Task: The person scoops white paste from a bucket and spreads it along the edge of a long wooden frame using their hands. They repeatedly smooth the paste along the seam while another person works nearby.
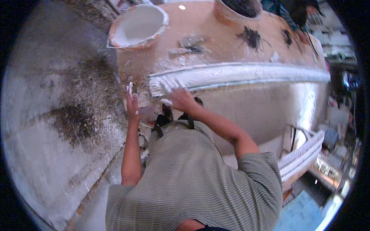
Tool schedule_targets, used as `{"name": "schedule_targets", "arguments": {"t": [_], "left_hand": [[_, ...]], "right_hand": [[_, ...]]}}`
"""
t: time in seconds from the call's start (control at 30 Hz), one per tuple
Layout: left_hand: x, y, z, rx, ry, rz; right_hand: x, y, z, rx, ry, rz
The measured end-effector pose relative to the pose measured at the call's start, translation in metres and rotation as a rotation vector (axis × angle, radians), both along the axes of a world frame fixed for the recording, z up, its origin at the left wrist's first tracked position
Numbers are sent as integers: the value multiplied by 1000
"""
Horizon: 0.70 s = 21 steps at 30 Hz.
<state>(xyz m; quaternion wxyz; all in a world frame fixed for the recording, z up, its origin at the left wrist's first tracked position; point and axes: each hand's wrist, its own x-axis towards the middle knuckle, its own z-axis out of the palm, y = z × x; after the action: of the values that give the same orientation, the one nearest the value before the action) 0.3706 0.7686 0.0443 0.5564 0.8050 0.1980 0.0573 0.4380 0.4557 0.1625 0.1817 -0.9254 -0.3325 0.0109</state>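
A long strip mould (239, 72) coated with wet white plaster lies across the brown work surface, its left end nearest me. Over that end, my right hand (178, 97) has its fingers spread and whitened, slightly blurred. Whether the fingertips touch the plaster, I cannot tell. Off the mould's left end, my left hand (133, 106) points away from me, fingers stretched out, with white on the tips and nothing held. Beyond the mould lie plaster-smeared hand tools (189, 47), their exact kind unclear.
A wide basin (138, 27) of white liquid stands at the back left. A tub (237, 11) holds dark fibre, and dark fibre clumps (250, 37) lie near it. Another person's hand (310, 10) shows at the far right. White mouldings (302, 154) are at the right.
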Motion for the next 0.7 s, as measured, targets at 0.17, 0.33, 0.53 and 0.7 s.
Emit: {"name": "schedule_targets", "arguments": {"t": [0.17,0.33,0.53,0.7], "left_hand": [[18,8,13,151,-100,-220],[32,-24,71,192,-59,-332],[54,-34,116,184,-175,-578],[61,-26,123,500,-253,-843]], "right_hand": [[-9,-76,-6,-255,-143,-500],[-17,-33,10,-286,126,-626],[-32,25,-10,111,-157,-400],[-11,-68,1,-133,-76,-861]]}}
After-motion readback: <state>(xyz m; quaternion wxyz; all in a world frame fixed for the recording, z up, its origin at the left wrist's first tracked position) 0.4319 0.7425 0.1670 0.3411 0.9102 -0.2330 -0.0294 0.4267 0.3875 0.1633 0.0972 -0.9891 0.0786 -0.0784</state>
